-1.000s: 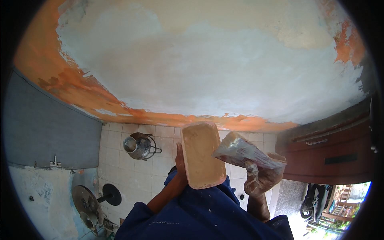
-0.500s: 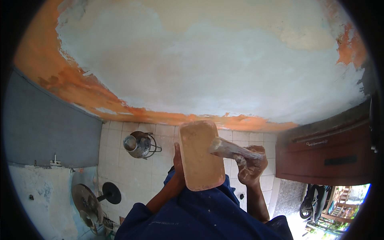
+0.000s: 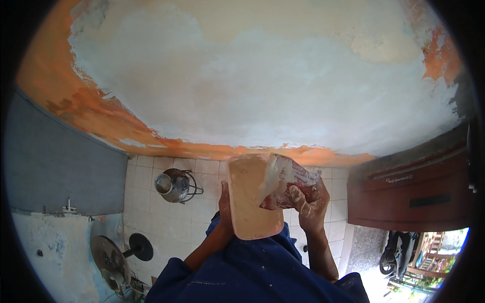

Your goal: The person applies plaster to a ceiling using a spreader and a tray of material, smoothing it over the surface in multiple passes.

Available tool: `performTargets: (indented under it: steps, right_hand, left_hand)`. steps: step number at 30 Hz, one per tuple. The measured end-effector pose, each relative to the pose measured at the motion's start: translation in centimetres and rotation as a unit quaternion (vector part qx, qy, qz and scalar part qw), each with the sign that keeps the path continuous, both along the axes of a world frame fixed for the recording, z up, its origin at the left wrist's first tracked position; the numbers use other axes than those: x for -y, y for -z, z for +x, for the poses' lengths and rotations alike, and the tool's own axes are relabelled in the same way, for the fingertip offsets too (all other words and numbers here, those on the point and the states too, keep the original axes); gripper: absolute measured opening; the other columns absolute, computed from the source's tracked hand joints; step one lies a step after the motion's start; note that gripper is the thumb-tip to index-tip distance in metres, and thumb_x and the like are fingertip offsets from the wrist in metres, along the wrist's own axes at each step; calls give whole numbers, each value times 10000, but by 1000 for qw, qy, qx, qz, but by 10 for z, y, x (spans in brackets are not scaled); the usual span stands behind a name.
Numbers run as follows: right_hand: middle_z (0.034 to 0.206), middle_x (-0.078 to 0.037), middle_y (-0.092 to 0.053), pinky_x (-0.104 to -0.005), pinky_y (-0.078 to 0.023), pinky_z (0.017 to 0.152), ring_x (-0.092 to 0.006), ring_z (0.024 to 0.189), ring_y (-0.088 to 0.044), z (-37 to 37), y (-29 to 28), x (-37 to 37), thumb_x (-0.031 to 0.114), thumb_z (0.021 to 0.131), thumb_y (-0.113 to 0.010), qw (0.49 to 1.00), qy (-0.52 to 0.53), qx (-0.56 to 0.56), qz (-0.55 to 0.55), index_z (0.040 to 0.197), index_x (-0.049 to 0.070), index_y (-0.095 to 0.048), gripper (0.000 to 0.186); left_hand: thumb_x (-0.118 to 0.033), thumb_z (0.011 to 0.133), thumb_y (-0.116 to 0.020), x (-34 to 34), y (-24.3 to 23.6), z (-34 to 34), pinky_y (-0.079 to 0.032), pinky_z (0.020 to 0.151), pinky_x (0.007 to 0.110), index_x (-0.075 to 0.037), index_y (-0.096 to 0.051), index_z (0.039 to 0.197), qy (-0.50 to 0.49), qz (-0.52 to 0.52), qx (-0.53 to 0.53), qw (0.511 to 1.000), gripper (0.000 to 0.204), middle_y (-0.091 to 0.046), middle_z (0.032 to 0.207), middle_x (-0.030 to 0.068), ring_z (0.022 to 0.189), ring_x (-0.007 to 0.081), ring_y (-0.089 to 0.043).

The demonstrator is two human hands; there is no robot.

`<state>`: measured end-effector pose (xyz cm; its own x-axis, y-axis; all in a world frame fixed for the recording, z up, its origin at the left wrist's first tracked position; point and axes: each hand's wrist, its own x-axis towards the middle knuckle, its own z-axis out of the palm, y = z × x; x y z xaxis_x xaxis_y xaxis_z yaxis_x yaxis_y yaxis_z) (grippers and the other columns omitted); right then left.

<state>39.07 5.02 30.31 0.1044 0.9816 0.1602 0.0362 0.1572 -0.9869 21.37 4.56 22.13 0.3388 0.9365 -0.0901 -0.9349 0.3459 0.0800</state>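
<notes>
Your left hand (image 3: 226, 206) grips the tray (image 3: 252, 236) of paste (image 3: 246, 199) by its left edge, before your blue shirt (image 3: 252, 270); your right hand (image 3: 310, 203) is wrapped around a smeared scraper (image 3: 284, 183) overlapping the tray's right side.

Interior dim, diffuse. Daylight enters lower right, burning ground (image 3: 373, 287) white. Wall (image 3: 262, 96) across top softly lit. Fisheye bows its lower edge; frame corners go black.

Blue shirt (image 3: 262, 275): a short, pale line of print (image 3: 208, 283) is caught here, running across the cloth.
Its lettering: too small and blurred, no word can be made out.
</notes>
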Motion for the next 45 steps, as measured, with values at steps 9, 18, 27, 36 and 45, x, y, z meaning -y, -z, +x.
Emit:
performTargets:
  steps: [9,18,27,36,45]
  right_hand:
    - [1069,-154,-595,-302,-494,826,-196,934,-608,-8,-14,-3,43,831,-575,931,-44,-305,-194,1164,-83,-448,378]
    - [1084,-127,-577,-311,-521,812,-188,980,-592,-5,-24,-13,17,832,-560,916,-94,-370,-126,1212,-52,-414,413]
    - [1088,-101,-586,-317,-490,846,-202,976,-586,17,-48,-34,95,813,-589,898,-121,-404,-126,1185,-21,-464,409]
    - [1032,-128,-607,-326,-499,837,-219,914,-612,29,-80,-57,90,825,-505,872,-56,-469,-129,1076,-25,-531,278]
    - [1050,-160,-590,-340,-515,830,-241,938,-609,21,-98,-69,43,836,-454,926,-71,-363,-71,1105,-68,-500,295]
  left_hand:
    - [-457,949,-307,5,-2,-2,-395,977,419,-69,-346,1333,0,-20,29,999,547,-415,1304,152,1176,284,-439]
    - [-468,937,-315,-10,-20,0,-401,960,422,-58,-367,1319,24,75,93,993,563,-465,1263,143,1131,286,-487]
    - [-420,923,-395,-68,-20,21,-401,960,373,-61,-395,1304,39,20,154,987,524,-467,1266,99,1163,226,-467]
    - [-445,923,-363,-68,-73,38,-387,979,411,-87,-382,1325,60,79,12,995,539,-436,1310,85,1212,235,-429]
    - [-553,908,-324,-70,-82,37,-361,989,509,-104,-329,1348,16,122,21,992,629,-449,1279,150,1165,330,-461]
